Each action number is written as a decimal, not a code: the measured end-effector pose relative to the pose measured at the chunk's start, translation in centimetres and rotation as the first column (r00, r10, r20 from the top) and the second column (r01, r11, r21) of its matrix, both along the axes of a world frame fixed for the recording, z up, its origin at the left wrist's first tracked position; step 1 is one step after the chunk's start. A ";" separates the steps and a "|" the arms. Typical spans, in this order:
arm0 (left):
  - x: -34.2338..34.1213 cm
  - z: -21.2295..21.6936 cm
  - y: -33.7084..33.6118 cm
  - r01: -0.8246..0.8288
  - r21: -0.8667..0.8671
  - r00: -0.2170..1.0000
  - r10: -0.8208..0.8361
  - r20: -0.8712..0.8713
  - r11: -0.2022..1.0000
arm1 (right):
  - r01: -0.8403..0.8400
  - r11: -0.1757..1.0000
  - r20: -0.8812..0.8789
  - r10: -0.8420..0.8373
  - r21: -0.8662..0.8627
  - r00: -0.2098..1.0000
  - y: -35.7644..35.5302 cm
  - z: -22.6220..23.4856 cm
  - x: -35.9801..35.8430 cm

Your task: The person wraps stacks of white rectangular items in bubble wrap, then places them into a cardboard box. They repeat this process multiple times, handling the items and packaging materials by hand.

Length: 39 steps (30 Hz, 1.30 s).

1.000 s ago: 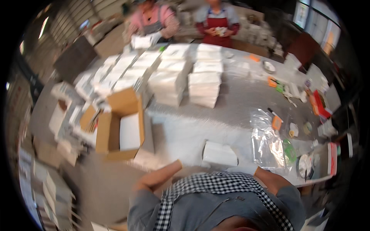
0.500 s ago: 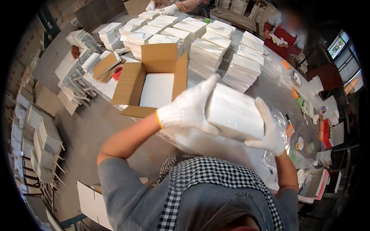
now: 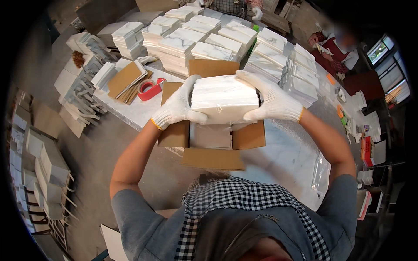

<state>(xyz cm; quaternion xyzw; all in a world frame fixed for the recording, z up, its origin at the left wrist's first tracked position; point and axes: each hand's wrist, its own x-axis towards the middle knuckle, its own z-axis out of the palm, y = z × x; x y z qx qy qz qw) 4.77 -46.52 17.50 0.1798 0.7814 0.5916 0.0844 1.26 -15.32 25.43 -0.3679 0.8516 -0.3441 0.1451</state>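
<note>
Between my two gloved hands is a stack of white marble tiles (image 3: pixel 224 99), held level by its ends. My left hand (image 3: pixel 177 103) wraps the stack's left end, and my right hand (image 3: pixel 273 99) grips the right end. The stack is above an open cardboard box (image 3: pixel 213 158) whose flaps are spread outward. White lining or a white slab (image 3: pixel 210 136) shows inside the box; the rest of its inside is hidden by the tiles. Both gloves are white knit with yellow-orange cuffs.
Several stacks of marble tiles (image 3: pixel 176 43) cover the table's far side. Left of the box lie a red tape dispenser (image 3: pixel 150 90) and cardboard sheets (image 3: pixel 126 80). A clear plastic bag (image 3: pixel 320 174) lies at right. Two other people work beyond the table.
My hands have carried the tile stack left, from the right of the box to above it, and turned it level. My view has shifted too.
</note>
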 end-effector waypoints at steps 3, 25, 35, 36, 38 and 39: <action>-2.1 -1.4 -1.6 0.015 -0.050 1.000 -0.016 -0.013 0.999 | -0.042 0.998 -0.109 0.046 0.040 0.993 -1.5 -2.0 -2.4; -3.9 -3.4 -2.5 -0.158 -0.407 0.969 0.062 -0.238 0.900 | -0.049 0.978 -0.244 0.099 0.202 0.965 -2.2 -7.0 -4.5; -3.8 -3.1 -2.7 -0.126 -0.453 0.977 0.030 -0.213 0.883 | -0.019 0.994 -0.272 0.048 0.108 0.961 -2.5 -8.5 -3.5; -3.7 -3.0 -2.6 -0.114 -0.457 0.977 0.016 -0.213 0.882 | -0.008 0.995 -0.311 0.040 0.104 0.950 -2.3 -9.1 -3.1; -3.3 -3.0 -2.7 -0.140 -0.502 0.967 0.008 -0.257 0.853 | -0.008 0.995 -0.388 0.044 0.094 0.920 -2.3 -10.2 -2.8; -3.2 -2.9 -2.6 -0.154 -0.524 0.961 0.003 -0.278 0.838 | 0.001 0.996 -0.376 0.032 0.087 0.926 -2.4 -10.5 -2.9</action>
